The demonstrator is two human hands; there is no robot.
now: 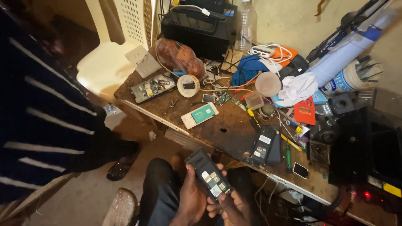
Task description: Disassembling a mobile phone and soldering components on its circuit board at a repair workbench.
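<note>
While both hands cradle opened phone [208, 176] over lap, below near edge of wooden table [234, 134], keep grip on side edges, thumbs off exposed board. Left hand [190, 199] wraps fingers around phone's left side and back, closed on it; right hand [232, 205] pinches lower end, fingers curled closed on it. Phone lies back-up, innards showing. Long axis runs diagonal: top end points up-left toward table edge, bottom end down-right toward wearer. Second opened phone [264, 146] rests on table, just beyond.

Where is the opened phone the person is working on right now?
In the head view, the opened phone is bottom centre, held over the lap by the left hand and right hand, below the cluttered table's edge.
</note>
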